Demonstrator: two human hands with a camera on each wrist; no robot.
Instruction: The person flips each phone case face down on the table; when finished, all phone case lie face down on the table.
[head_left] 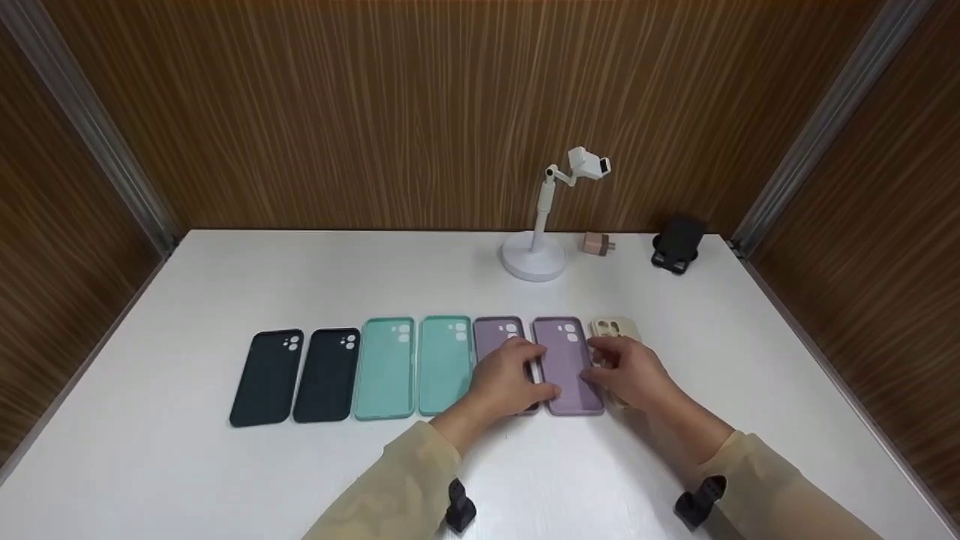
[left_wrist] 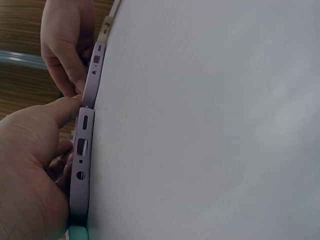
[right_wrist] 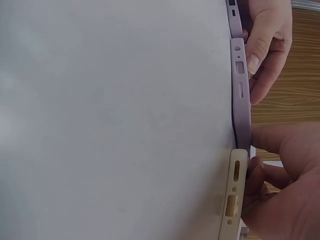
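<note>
Soft glare whitens the table [head_left: 555, 472] at the lower centre of the head view, with a faint shadow beneath the right arm [head_left: 694, 427]. Both wrist views look dimmer and slightly soft.

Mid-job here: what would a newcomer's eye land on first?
Probably the row of phone cases across the white table: dark ones, mint ones, purple ones, then a cream one, left to right. Next, the left hand and right hand, flanking the right-hand purple case. Behind, a white stand rises near the table's back edge.
</note>
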